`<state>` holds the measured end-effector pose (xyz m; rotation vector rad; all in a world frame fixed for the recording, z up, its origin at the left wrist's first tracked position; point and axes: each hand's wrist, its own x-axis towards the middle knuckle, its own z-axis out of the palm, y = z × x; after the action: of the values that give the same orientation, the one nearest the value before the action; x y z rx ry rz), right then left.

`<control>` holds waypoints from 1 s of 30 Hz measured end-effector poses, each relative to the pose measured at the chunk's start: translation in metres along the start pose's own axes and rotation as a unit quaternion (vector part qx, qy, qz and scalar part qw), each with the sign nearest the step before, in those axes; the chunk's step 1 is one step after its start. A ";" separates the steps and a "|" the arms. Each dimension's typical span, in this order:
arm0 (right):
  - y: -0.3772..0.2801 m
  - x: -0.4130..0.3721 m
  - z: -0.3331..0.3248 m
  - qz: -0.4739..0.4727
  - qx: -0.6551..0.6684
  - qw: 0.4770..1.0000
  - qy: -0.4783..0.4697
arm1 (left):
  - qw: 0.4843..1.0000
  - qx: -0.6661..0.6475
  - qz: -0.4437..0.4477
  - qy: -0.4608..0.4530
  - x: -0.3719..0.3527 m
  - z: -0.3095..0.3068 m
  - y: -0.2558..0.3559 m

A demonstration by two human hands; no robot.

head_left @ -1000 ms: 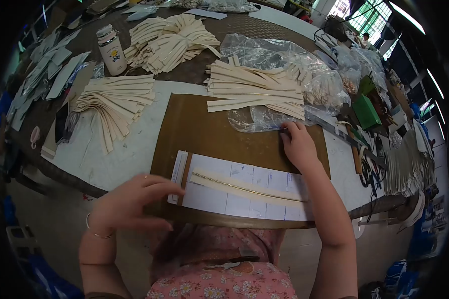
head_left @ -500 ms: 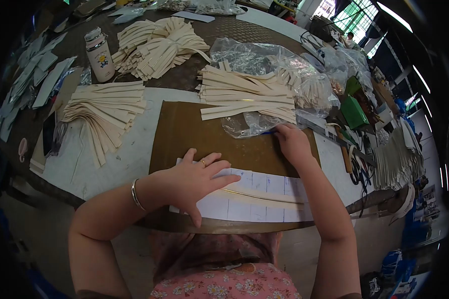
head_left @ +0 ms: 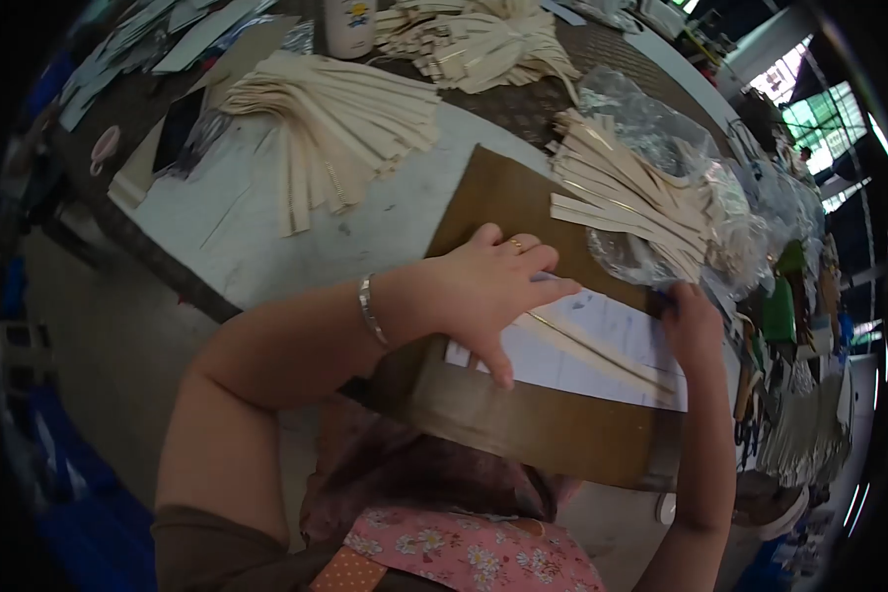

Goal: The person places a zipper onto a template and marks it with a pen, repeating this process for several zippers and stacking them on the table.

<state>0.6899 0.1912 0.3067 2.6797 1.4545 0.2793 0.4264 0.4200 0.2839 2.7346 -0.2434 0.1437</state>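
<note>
A cream zipper strip (head_left: 602, 350) with gold-coloured teeth lies slantwise along a white sheet marked with lines (head_left: 553, 363). Over the left end of both rests my left hand (head_left: 493, 291), thumb and fingers apart, pressing down and hiding that end of the strip. At the sheet's far right corner my right hand (head_left: 694, 321) has its fingers closed round a slim blue item, apparently a pen (head_left: 666, 295), mostly hidden by the fingers. Sheet and strip lie on a brown board (head_left: 523, 419).
A fan of cream zipper strips (head_left: 335, 128) lies to the left on the white table covering (head_left: 405, 187). More strips (head_left: 627, 187) sit beside a clear plastic bag (head_left: 651, 118). A phone (head_left: 180, 128), a bottle (head_left: 350, 28) and a green object (head_left: 779, 308) are around the edges.
The camera view has turned and shifted, so the table appears tilted. My right hand has come closer to the sheet's right corner; my left hand stays on the sheet's left end.
</note>
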 end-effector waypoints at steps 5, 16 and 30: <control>-0.006 -0.009 -0.005 -0.080 0.123 0.981 0.130 | 0.999 0.022 -0.029 -0.008 0.000 -0.001 0.001; -0.044 -0.046 -0.023 -0.160 0.341 0.924 0.062 | 0.993 -0.082 0.069 -0.041 -0.004 -0.011 -0.008; -0.032 -0.058 -0.026 -0.160 0.288 0.942 -0.061 | 0.986 -0.155 -0.032 0.049 0.010 -0.008 -0.033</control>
<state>0.6281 0.1598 0.3199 2.7050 2.1622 -0.3927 0.4419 0.4521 0.2806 2.4145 -0.1379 0.2028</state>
